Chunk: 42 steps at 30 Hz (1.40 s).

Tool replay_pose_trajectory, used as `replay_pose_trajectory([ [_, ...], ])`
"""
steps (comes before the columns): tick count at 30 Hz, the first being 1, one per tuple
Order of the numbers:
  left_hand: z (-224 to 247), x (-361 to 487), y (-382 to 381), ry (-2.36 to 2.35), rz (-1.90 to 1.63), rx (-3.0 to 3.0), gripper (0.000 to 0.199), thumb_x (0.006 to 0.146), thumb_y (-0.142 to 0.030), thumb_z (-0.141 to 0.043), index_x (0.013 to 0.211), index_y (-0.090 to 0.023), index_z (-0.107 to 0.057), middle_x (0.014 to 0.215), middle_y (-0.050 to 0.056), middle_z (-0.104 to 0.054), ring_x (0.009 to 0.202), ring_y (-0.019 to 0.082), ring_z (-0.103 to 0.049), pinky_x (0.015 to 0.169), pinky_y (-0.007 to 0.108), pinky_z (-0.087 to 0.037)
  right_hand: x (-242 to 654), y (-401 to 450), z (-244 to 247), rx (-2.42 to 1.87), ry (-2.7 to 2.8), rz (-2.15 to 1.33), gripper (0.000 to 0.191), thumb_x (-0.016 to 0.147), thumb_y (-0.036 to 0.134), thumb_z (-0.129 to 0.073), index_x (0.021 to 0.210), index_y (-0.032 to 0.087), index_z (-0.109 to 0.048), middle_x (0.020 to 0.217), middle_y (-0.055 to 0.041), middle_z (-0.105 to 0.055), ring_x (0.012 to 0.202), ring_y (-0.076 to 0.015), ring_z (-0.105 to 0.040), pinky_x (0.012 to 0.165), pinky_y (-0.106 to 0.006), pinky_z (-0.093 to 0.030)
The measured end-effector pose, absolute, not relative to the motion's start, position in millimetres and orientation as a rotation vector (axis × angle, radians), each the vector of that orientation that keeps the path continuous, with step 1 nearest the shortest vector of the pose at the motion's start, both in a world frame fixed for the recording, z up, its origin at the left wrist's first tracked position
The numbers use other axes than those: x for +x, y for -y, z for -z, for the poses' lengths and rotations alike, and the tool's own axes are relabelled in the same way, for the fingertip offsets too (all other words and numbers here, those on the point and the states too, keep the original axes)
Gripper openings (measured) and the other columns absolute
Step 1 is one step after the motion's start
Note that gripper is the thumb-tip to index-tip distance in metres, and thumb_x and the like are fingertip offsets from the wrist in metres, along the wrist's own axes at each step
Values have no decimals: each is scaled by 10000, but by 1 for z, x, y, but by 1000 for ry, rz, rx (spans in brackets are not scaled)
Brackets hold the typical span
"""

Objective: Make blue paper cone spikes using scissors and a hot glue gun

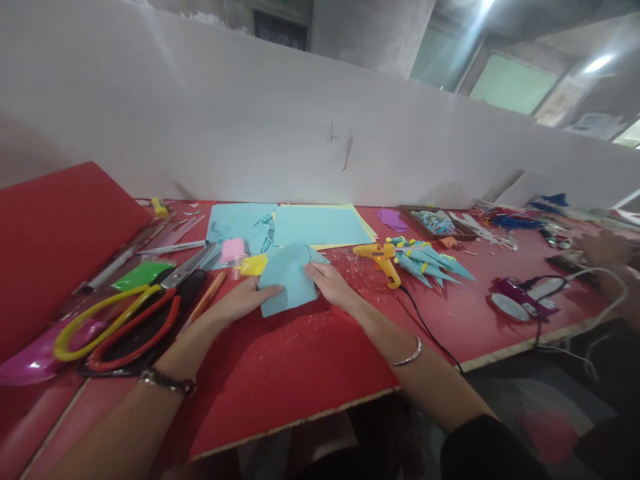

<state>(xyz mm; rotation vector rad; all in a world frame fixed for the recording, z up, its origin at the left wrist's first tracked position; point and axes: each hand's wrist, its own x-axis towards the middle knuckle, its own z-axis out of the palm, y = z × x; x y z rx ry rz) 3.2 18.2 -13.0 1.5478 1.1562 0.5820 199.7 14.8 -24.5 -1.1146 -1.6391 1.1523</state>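
Observation:
Between my two hands I hold a light blue sheet of paper (pixel 290 283) above the red table, with its right side folded or curled over. My left hand (pixel 247 297) grips its lower left edge, the thumb on top. At the upper right edge, my right hand (pixel 327 283) pinches the paper between thumb and fingers. Just behind lie larger light blue sheets (pixel 323 225). A yellow glue gun (pixel 380 257) rests to the right of my right hand, beside several blue paper cones (pixel 430 260) with yellow trim.
Big scissors (pixel 135 313) with yellow and red handles lie at left, near a green packet (pixel 145 275) and a pink block (pixel 233 250). A tray of scraps (pixel 437 222) stands at back right. Another person's hands (pixel 607 257) are at far right, near a purple device (pixel 525 299).

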Motion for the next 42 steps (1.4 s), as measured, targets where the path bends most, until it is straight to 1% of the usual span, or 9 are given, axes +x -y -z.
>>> replay_pose_trajectory([
  [4,8,1,-19,-1180,-717,1571,426,605,-552,-651,786,-166,-650,807,34,-699,739,189,-589,655,286,-470,200,-10,24,-1027,1879,-1313,448,791,585,-490,581,203,-390,501,60,-322,469,-82,-318,442,-217,-254],
  [8,2,1,-17,-1186,-744,1678,405,644,-550,-621,721,-152,-632,690,23,-655,655,162,-550,580,265,-440,197,-9,24,-1006,1928,-1287,391,808,503,-466,580,196,-383,545,53,-325,512,-82,-316,478,-212,-267],
  [13,13,4,-20,-1095,-709,1864,407,681,-568,-575,706,-163,-604,698,16,-631,672,156,-530,617,262,-442,194,-9,24,-1052,1904,-928,201,763,320,-448,659,170,-531,653,8,-508,648,-119,-458,618,-224,-344],
  [18,22,11,-17,-1058,-621,2125,445,796,-535,-398,572,-168,-512,547,-17,-494,563,120,-427,524,227,-335,192,-5,26,-1058,2167,-563,162,681,193,-496,521,168,-491,508,36,-411,529,-88,-348,539,-221,-243],
  [21,21,14,-15,-1063,-600,2190,418,798,-500,-404,542,-173,-458,516,-29,-428,541,111,-385,513,228,-269,192,-4,25,-1114,2212,-435,190,669,181,-509,482,169,-478,482,33,-411,512,-88,-319,527,-231,-224],
  [25,18,15,-14,-1074,-600,2254,419,805,-485,-408,516,-184,-366,497,-36,-355,524,105,-337,507,240,-216,193,-5,23,-1152,2193,-434,155,673,181,-499,526,170,-548,505,26,-465,524,-91,-367,524,-222,-235],
  [33,13,9,-17,-1134,-651,2333,412,829,-438,-404,507,-199,-306,485,-37,-339,509,113,-332,515,250,-232,203,-17,26,-1227,2087,-515,129,648,195,-530,619,173,-654,529,27,-530,544,-97,-430,538,-201,-278],
  [38,1,3,-15,-1205,-681,2321,394,816,-398,-417,500,-194,-302,477,-35,-342,500,105,-326,516,256,-223,212,-23,25,-1302,2051,-456,122,659,192,-518,593,174,-619,544,27,-524,548,-99,-420,556,-211,-281],
  [42,-4,-7,-18,-1285,-731,2295,410,812,-448,-399,500,-192,-325,480,-33,-340,508,109,-328,499,255,-228,218,-26,25,-1336,1962,-443,145,667,182,-508,524,176,-525,510,35,-456,532,-97,-394,550,-222,-265],
])
